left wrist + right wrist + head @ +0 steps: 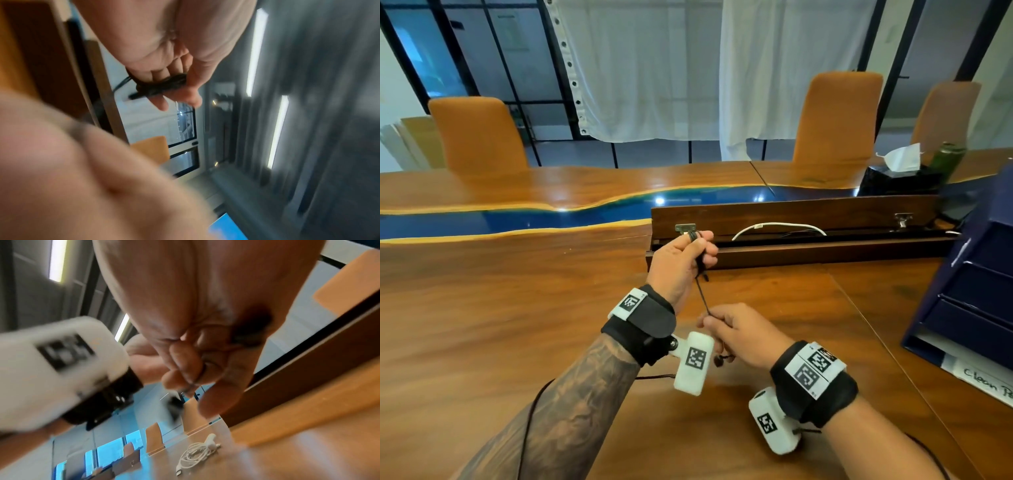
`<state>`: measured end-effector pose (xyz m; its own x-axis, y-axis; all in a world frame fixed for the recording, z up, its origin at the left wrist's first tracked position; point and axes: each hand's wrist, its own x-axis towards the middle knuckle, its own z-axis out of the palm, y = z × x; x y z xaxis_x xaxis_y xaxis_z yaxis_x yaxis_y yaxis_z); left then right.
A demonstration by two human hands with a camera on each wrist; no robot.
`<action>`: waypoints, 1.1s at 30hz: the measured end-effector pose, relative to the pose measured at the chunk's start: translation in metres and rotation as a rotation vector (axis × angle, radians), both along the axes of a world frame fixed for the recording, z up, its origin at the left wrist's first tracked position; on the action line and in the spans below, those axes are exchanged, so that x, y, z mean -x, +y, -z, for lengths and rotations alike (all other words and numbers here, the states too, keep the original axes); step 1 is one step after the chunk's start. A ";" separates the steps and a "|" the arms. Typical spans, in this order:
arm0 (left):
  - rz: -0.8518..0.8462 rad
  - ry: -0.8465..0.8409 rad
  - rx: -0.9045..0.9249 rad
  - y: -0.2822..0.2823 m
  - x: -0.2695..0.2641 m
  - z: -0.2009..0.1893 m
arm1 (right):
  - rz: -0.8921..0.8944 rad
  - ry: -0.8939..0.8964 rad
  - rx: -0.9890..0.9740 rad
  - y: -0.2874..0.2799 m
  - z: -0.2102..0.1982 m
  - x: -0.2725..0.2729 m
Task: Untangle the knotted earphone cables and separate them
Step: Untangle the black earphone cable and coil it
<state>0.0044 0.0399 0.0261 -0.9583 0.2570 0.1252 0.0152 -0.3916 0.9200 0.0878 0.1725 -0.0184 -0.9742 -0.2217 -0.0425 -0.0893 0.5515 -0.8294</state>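
A black earphone cable (702, 294) runs taut between my two hands above the wooden table (517, 325). My left hand (703, 245) is raised and grips a wound bundle of this cable (164, 84), looped round its fingers. Nearer to me and lower, my right hand (709, 318) pinches the same cable between thumb and forefinger (185, 369). A black earbud (720, 359) dangles under the right palm. A coiled white earphone cable (195, 452) lies on the table by itself, seen in the right wrist view only.
A long wooden box (825, 253) with its lid up stands just behind the hands, a white cable (780, 228) inside it. A dark blue drawer unit (969, 281) is at the right. A tissue box (893, 178) and a green bottle (947, 157) stand further back.
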 end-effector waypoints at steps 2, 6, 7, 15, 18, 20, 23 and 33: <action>-0.074 0.135 0.285 -0.005 0.005 0.012 | -0.020 0.080 -0.142 0.006 -0.010 -0.002; 0.095 0.285 0.673 -0.013 -0.004 0.017 | 0.038 0.376 -0.411 0.027 -0.041 -0.001; 0.170 0.284 0.698 -0.012 -0.009 0.015 | 0.049 0.433 -0.467 0.031 -0.048 -0.001; 0.371 0.225 0.733 -0.007 -0.025 -0.005 | 0.108 0.684 -0.476 0.041 -0.057 0.001; 0.386 0.189 0.686 -0.007 -0.023 -0.005 | 0.094 0.707 -0.422 0.043 -0.055 0.000; 0.346 0.178 0.616 -0.009 -0.020 -0.002 | 0.065 0.702 -0.390 0.043 -0.057 -0.003; 0.262 0.145 0.496 -0.011 -0.019 0.003 | 0.024 0.651 -0.372 0.043 -0.061 -0.006; 0.529 0.024 0.398 0.002 -0.038 -0.009 | 0.136 0.588 -0.138 0.054 -0.052 0.011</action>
